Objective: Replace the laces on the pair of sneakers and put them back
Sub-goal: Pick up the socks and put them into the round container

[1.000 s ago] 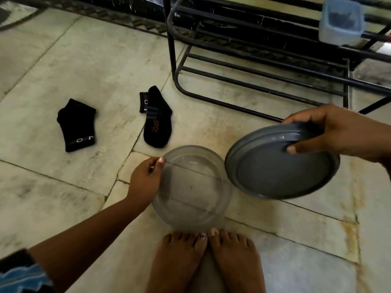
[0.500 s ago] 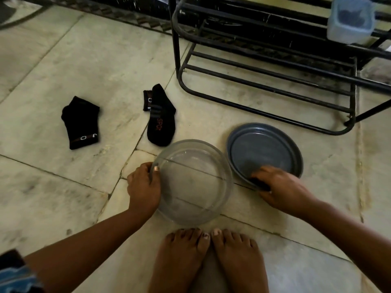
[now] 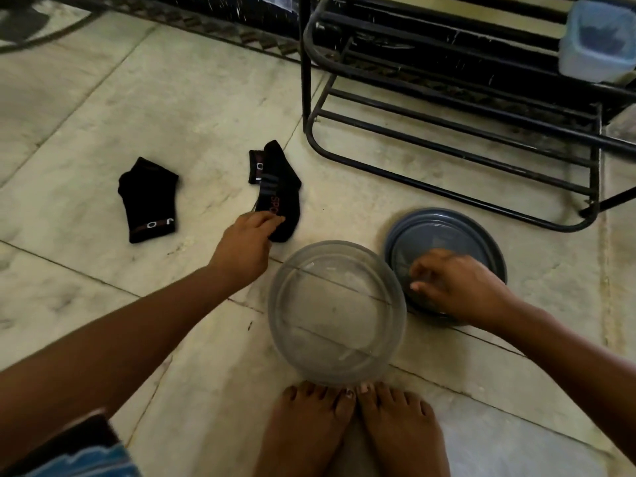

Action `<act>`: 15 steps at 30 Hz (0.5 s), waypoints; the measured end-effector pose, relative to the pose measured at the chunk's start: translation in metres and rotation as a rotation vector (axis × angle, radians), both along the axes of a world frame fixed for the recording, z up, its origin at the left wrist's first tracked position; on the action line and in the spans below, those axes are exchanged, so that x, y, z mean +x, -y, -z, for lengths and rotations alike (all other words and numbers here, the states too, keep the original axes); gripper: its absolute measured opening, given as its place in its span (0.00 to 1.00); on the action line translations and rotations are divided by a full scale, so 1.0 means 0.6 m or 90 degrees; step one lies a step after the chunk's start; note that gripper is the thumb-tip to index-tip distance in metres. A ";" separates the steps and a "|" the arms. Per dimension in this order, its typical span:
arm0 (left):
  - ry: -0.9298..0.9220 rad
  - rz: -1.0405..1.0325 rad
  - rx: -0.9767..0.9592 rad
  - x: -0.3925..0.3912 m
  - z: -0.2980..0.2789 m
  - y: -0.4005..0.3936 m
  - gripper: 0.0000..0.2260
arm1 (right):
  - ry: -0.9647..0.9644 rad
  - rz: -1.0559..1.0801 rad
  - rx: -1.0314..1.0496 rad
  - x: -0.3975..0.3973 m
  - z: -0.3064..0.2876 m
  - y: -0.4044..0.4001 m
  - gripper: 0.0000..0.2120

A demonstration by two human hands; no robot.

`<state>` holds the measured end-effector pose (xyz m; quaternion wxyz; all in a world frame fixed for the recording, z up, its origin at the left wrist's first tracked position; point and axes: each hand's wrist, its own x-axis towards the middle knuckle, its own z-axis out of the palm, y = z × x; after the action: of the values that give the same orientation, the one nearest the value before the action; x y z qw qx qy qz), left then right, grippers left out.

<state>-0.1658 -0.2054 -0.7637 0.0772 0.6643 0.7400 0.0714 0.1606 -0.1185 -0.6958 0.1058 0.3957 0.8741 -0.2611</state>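
- A person crouches barefoot on a pale stone floor (image 3: 86, 98), both arms stretched forward and down, seen from the head camera.
- The left hand (image 3: 245, 242) reaches out to a black sock (image 3: 278, 197) printed with letters along its side; the fingers lie on the sock's near end, touching it, slightly bent. Whether they have closed on the cloth cannot be told.
- A second black sock (image 3: 148, 201) lies flat to the left of the first, well apart from the hand.
- The right hand (image 3: 457, 287) rests over the near part of a grey round lid (image 3: 447, 228), which lies on the floor with its hollow side up. The fingers are loosely curled and blurred; whether they grip the lid's rim or merely touch it cannot be told.
- A clear round container (image 3: 337, 311) stands on the floor between the two arms, just beside the lid on its left and right in front of the toes of both bare feet (image 3: 351, 432).
- A black metal shoe rack (image 3: 457, 132) stands beyond the lid, at upper right; a pale blue plastic tub (image 3: 597, 39) sits on an upper rail at the frame's edge.
- No sneakers or laces can be made out in this view; the rack's lower bars in sight carry none.
- A strip of blue cloth (image 3: 89, 459) shows at the lower left corner.
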 end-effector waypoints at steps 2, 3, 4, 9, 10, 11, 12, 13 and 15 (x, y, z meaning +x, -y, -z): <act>-0.030 0.012 -0.072 0.012 -0.005 -0.011 0.22 | -0.060 -0.024 0.027 -0.027 -0.011 0.007 0.07; -0.062 -0.011 -0.102 0.017 -0.009 -0.013 0.20 | -0.079 -0.046 0.034 -0.041 -0.016 0.012 0.08; -0.076 -0.020 -0.114 0.020 -0.011 -0.011 0.18 | -0.093 -0.070 0.035 -0.052 -0.018 0.017 0.09; 0.143 -0.118 -0.040 0.034 -0.024 0.025 0.11 | -0.126 -0.125 0.032 -0.092 -0.009 0.036 0.14; 0.195 -0.135 0.010 0.044 -0.039 0.030 0.11 | -0.144 -0.108 0.029 -0.098 -0.008 0.038 0.16; 0.232 -0.141 0.045 0.055 -0.058 0.035 0.10 | -0.171 -0.080 0.019 -0.105 -0.010 0.039 0.20; 0.258 -0.139 0.077 0.069 -0.075 0.038 0.10 | -0.204 -0.045 0.005 -0.111 -0.013 0.039 0.24; 0.281 -0.126 0.095 0.082 -0.094 0.041 0.09 | -0.244 -0.008 -0.017 -0.119 -0.018 0.039 0.28; 0.335 -0.072 0.122 0.109 -0.137 0.040 0.10 | -0.314 0.048 -0.074 -0.139 -0.028 0.035 0.34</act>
<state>-0.1006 -0.2296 -0.6816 0.1995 0.5849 0.7202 0.3151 0.0773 -0.1392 -0.6790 -0.0980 0.3456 0.8415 -0.4035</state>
